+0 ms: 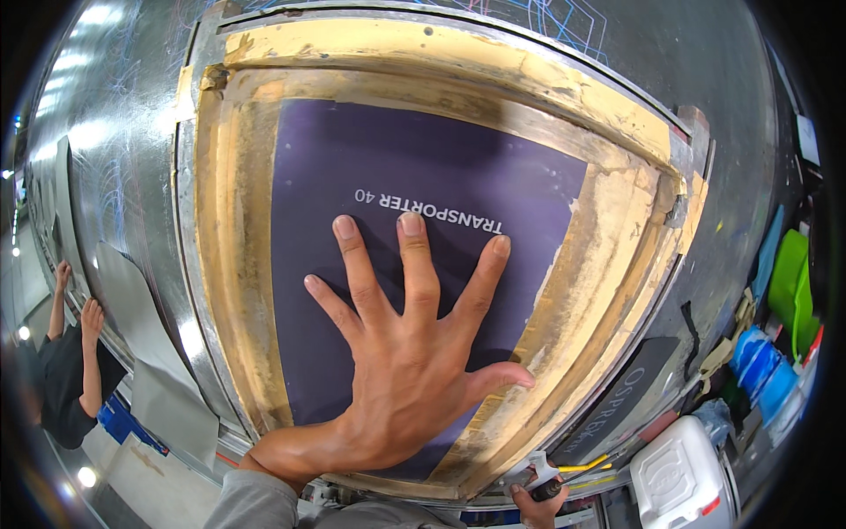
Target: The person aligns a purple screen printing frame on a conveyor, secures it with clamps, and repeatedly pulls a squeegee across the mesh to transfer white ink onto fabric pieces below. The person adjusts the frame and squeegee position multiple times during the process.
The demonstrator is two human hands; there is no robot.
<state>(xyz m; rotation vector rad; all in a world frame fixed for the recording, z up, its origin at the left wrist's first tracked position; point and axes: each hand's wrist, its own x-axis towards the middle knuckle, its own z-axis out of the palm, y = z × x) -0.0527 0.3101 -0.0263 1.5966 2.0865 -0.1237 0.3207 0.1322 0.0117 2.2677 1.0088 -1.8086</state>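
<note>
The purple sheet [432,159] is seemingly smoothed by the spread, empty left hand [410,379], while a black tool [548,490], perhaps needed next, is gripped by the right hand [536,510].

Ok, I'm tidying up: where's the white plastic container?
In the head view's lower right, the white container sits to the right of the right hand.

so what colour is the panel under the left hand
The panel under the left hand is dark purple; it shows best in the head view.
</note>
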